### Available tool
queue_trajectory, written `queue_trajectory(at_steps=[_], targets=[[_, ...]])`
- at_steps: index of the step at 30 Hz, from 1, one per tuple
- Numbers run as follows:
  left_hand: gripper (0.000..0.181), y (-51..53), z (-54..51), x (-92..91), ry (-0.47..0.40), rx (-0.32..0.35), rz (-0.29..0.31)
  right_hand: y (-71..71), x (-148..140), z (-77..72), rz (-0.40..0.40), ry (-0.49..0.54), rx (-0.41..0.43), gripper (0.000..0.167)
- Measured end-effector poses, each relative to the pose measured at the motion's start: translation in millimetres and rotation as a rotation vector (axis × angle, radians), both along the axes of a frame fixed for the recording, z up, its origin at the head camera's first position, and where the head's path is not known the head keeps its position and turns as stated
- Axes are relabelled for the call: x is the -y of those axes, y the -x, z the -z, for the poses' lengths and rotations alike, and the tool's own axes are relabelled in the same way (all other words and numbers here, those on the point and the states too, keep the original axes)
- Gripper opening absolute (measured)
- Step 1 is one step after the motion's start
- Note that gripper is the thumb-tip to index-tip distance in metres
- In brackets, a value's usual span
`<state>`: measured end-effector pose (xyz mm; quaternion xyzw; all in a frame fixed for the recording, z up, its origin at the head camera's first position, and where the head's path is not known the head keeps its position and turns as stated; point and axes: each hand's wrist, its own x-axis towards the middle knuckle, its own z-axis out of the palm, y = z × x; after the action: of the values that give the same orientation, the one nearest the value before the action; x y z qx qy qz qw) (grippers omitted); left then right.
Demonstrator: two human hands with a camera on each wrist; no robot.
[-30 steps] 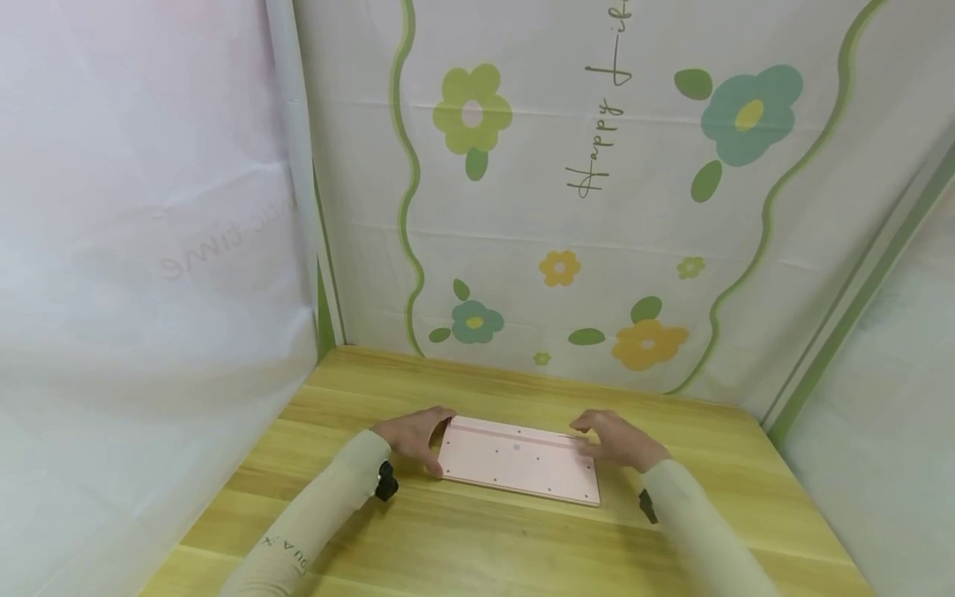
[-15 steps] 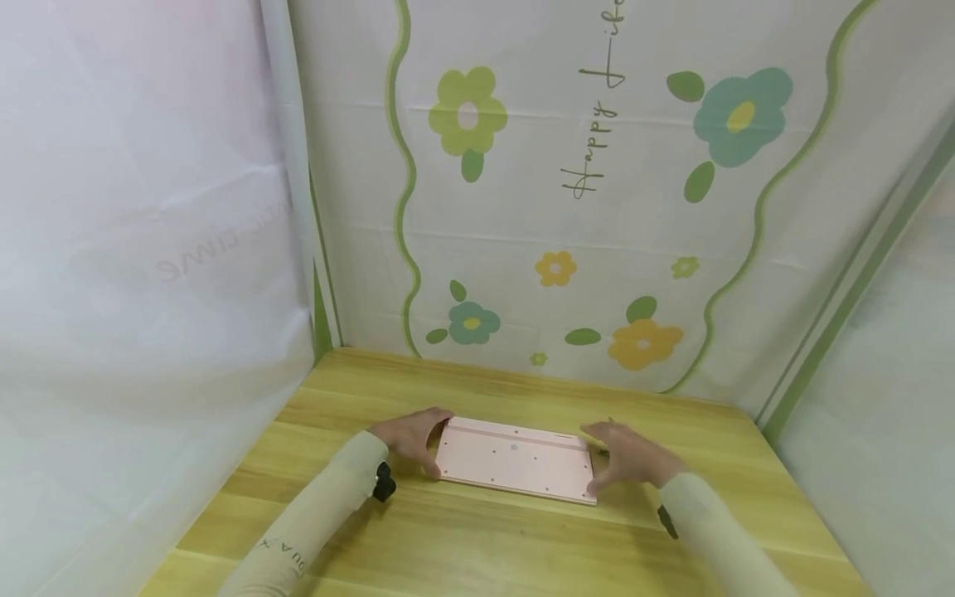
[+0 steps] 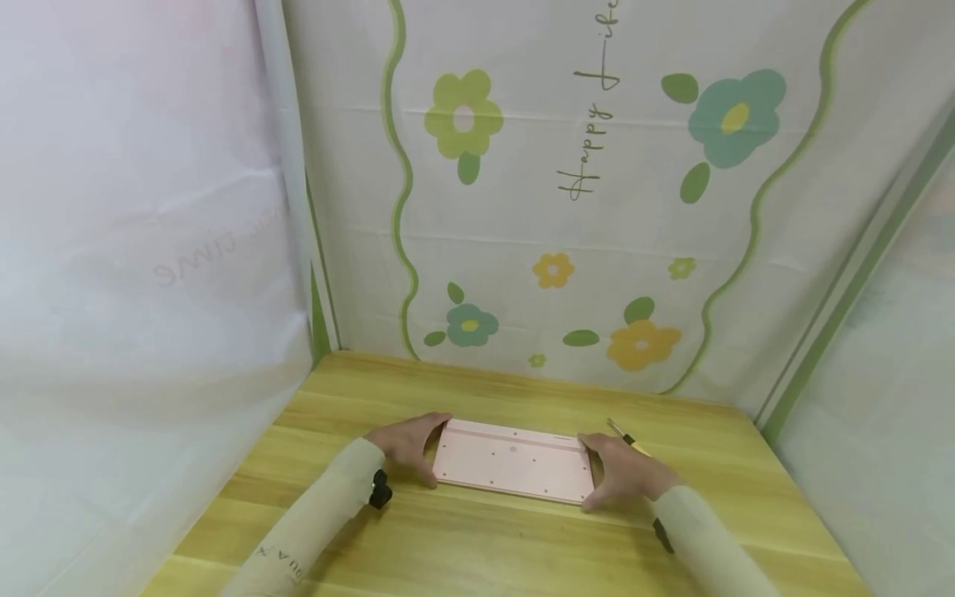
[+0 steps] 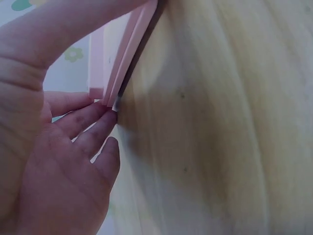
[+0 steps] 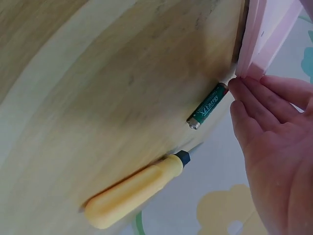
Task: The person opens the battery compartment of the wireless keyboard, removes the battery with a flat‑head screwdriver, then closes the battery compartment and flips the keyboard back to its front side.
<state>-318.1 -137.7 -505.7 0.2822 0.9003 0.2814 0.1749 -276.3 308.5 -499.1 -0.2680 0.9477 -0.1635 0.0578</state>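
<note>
A slim pink keyboard (image 3: 515, 464) lies with its screw-dotted underside up and a raised strip along its far edge. My left hand (image 3: 405, 444) holds its left end, thumb on the near edge and fingers at the far corner. At the opposite end, my right hand (image 3: 632, 471) grips the keyboard the same way. In the right wrist view, a green battery (image 5: 208, 106) lies on the table close to the right fingertips. A screwdriver (image 5: 134, 192) with a yellow handle lies beyond that hand, its shaft pointing away. The keyboard's keys face down, hidden.
The wood-grain table (image 3: 477, 547) meets a white flowered cloth (image 3: 522, 207) at the back. White cloth sheets also hang on the left (image 3: 149, 290) and right (image 3: 888, 373) sides.
My right hand has moved right, off the keyboard's top, and now grips its right end. The screwdriver shows more plainly behind that hand. My left hand stays at the left end.
</note>
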Motion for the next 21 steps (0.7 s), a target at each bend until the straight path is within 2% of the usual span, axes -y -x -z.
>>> queue_trajectory(at_steps=[7, 14, 18, 21], targets=[[0.124, 2.8, 3.0, 1.0, -0.045, -0.03, -0.008, 2.6, 2, 2.4, 0.036, -0.002, -0.005, 0.125], [0.125, 4.9, 7.0, 5.5, -0.192, 0.003, -0.003, 5.6, 1, 4.7, 0.031, 0.004, 0.01, 0.124], [0.122, 4.0, -0.4, 7.5, -0.282, 0.008, 0.019, 6.9, -2, 5.9, 0.016, 0.002, 0.009, 0.125], [0.119, 5.0, -13.5, 7.7, -0.342, -0.003, 0.04, 8.1, -2, 6.3, 0.019, 0.0, 0.01, 0.124]])
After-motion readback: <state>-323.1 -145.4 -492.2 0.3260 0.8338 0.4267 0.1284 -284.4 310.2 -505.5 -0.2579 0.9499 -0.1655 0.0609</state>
